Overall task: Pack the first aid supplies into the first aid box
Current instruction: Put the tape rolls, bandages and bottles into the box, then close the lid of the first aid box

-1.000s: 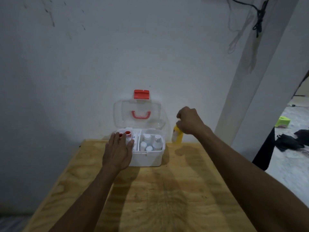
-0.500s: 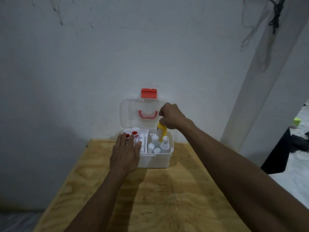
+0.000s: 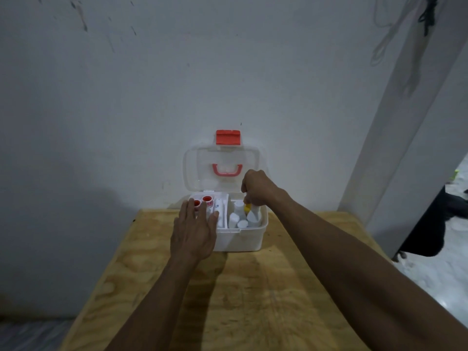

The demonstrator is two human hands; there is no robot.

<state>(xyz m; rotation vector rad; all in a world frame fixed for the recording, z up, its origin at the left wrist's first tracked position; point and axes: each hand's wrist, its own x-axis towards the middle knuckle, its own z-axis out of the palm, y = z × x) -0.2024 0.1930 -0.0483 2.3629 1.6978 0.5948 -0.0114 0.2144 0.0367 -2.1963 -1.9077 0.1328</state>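
Observation:
The white first aid box [image 3: 243, 239] stands at the far edge of the wooden table [image 3: 228, 300], its clear lid [image 3: 222, 171] with a red handle and red latch leaning open against the wall. My right hand [image 3: 257, 187] is over the right compartment, shut on a yellow bottle [image 3: 247, 207] that is lowered in among several white bottles [image 3: 239, 219]. My left hand [image 3: 193, 230] lies flat, fingers spread, on the box's front left corner. Two red-capped containers [image 3: 202, 200] sit in the left compartment, partly hidden by my fingers.
A white wall rises directly behind the box. A slanted white beam [image 3: 405, 122] runs down at the right, with a cable [image 3: 385, 34] hanging near it. Dark objects [image 3: 428, 231] lie on the floor beyond the table's right edge.
My right hand carried the yellow bottle from beside the box leftward over it and lowered it into the right compartment. My left hand stayed on the box's left side.

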